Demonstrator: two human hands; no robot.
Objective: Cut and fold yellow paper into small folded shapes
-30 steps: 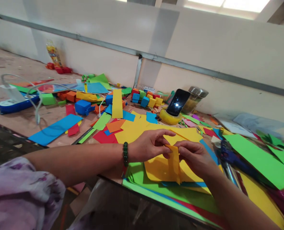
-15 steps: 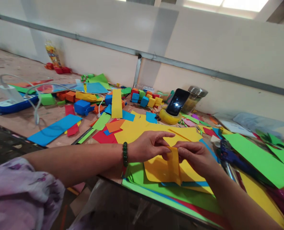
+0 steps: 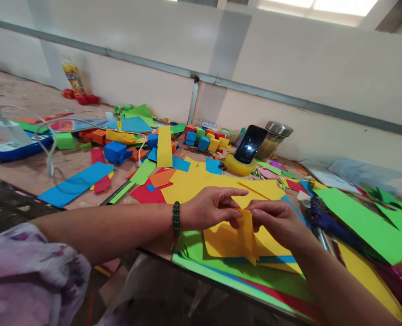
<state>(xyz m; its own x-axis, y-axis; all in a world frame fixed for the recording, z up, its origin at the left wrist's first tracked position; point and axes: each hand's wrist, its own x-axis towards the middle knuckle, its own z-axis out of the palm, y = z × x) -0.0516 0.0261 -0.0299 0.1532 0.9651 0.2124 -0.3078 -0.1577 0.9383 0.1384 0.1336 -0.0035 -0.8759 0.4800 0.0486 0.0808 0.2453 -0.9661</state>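
Note:
A narrow folded strip of yellow paper (image 3: 247, 235) stands between my hands, its lower end just over the stacked sheets. My left hand (image 3: 214, 206) pinches its upper left edge between thumb and fingers, with the index finger stretched out above. On the other side my right hand (image 3: 279, 222) grips the top right edge between thumb and forefinger. Beneath lies a yellow sheet (image 3: 217, 240) on top of green paper (image 3: 201, 256), with blue and red layers showing at the edge. The strip's far side is hidden.
A phone (image 3: 251, 144) leans on a yellow tape roll (image 3: 238, 166), with a lidded jar (image 3: 276, 138) behind. Several folded paper cubes (image 3: 203, 143) sit near the wall. At right are a dark blue-handled tool (image 3: 326, 219) and a green sheet (image 3: 364, 222). A cable (image 3: 53, 149) loops at left.
The lower end of the folded strip has tilted slightly, its right face turning a little more toward me. Both hands keep nearly the same place and grip.

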